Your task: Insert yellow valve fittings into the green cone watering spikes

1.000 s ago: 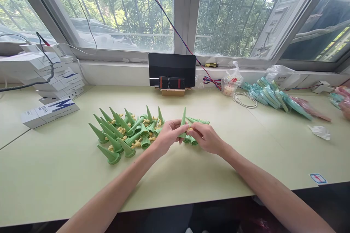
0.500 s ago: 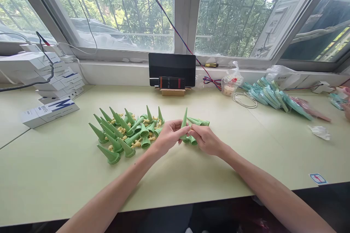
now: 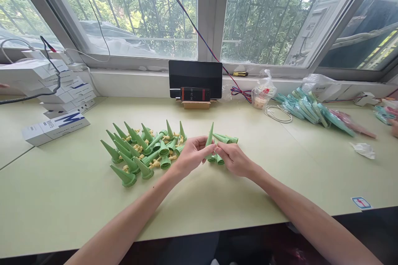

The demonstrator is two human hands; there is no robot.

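Note:
My left hand (image 3: 195, 153) is closed around a green plastic watering spike (image 3: 209, 134), its pointed end up. My right hand (image 3: 234, 157) meets it from the right, thumb and fingers pinched together against the side of the spike. What sits in that pinch is hidden by the fingertips. Just behind and below both hands lie several more green spikes (image 3: 229, 138), partly covered. To the left is a pile of green watering spikes (image 3: 144, 169) with small yellow valve pieces (image 3: 154, 164) among them, some standing on their caps, some lying down.
A phone (image 3: 195, 94) leans against a black tablet (image 3: 195, 74) at the back. White boxes (image 3: 57, 127) are stacked at left. Bagged teal items (image 3: 311, 107), a coiled cable (image 3: 278, 114) and a crumpled tissue (image 3: 362, 150) lie at right. Another person's hand (image 3: 394, 126) shows at the right edge.
My right fingertips have shifted very slightly at the spike's side, now covering the small pale bit that showed there. A bit of another person's hand appears at the far left edge.

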